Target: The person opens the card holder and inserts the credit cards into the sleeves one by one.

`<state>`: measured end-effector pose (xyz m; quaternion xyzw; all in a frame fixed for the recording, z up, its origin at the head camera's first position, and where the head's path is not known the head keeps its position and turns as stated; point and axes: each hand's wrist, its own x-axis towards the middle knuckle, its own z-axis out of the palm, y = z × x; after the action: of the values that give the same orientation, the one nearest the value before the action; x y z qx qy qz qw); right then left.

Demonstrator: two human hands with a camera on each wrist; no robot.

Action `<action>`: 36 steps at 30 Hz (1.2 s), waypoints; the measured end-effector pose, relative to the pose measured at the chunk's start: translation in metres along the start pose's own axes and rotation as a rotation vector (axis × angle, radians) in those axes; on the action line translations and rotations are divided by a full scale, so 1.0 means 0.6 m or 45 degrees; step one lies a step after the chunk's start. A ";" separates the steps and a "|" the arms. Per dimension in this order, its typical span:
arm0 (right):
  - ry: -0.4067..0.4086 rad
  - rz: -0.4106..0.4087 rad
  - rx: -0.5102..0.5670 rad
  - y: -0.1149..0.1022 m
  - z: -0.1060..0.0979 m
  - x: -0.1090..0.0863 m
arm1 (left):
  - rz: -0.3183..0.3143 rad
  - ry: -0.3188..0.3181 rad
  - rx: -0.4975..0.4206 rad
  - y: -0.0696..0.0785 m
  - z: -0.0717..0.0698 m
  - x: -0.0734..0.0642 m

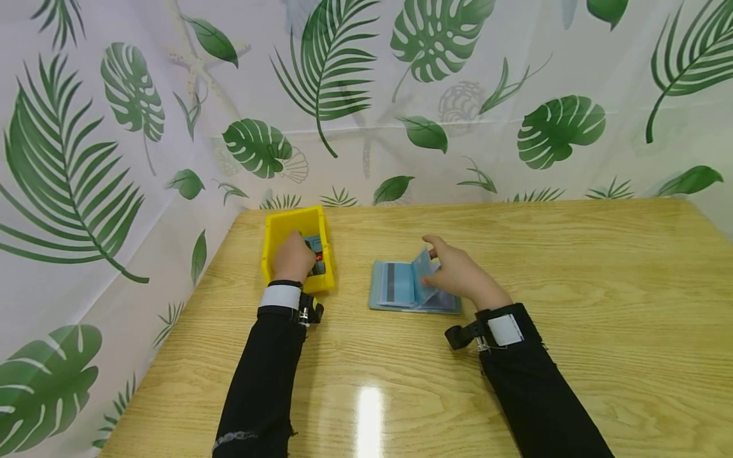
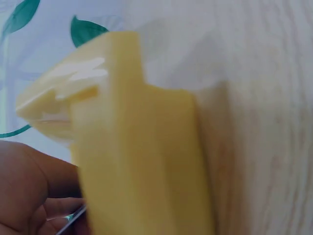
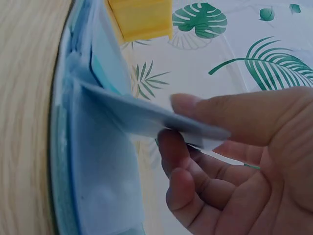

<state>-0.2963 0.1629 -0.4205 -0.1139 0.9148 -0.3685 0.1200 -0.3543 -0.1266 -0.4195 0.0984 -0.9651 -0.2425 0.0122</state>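
An open card holder with clear plastic sleeves [image 1: 396, 285] lies on the table in the head view. My right hand [image 1: 458, 273] pinches one raised sleeve page [image 1: 422, 275] between thumb and fingers. Close up in the right wrist view, that page [image 3: 146, 115] stands out from the holder's spine. To the left, my left hand [image 1: 294, 257] reaches down into a yellow plastic bin [image 1: 329, 262] holding some cards [image 1: 314, 243]. Its fingers hold a thin flat card [image 2: 73, 219], seen almost edge-on beside the bin wall in the left wrist view; most of that card is hidden.
The wooden table [image 1: 601, 299] extends to the right of the card holder and in front of both arms. A leaf-patterned cloth [image 1: 355, 165] hangs along the back and left sides. The bin stands near the table's back left corner.
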 end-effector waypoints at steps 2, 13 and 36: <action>-0.005 -0.011 0.025 -0.005 0.001 -0.001 | 0.037 0.100 -0.033 0.006 -0.010 -0.004; -0.109 -0.118 0.028 -0.010 0.027 0.004 | 0.444 0.250 -0.398 0.094 -0.049 -0.081; 0.171 0.005 0.467 0.029 -0.009 -0.006 | 0.548 -0.351 -0.397 0.129 0.074 -0.107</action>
<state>-0.2969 0.1796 -0.4285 -0.0635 0.8385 -0.5356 0.0782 -0.3090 -0.0266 -0.4209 -0.1452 -0.9074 -0.3908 -0.0529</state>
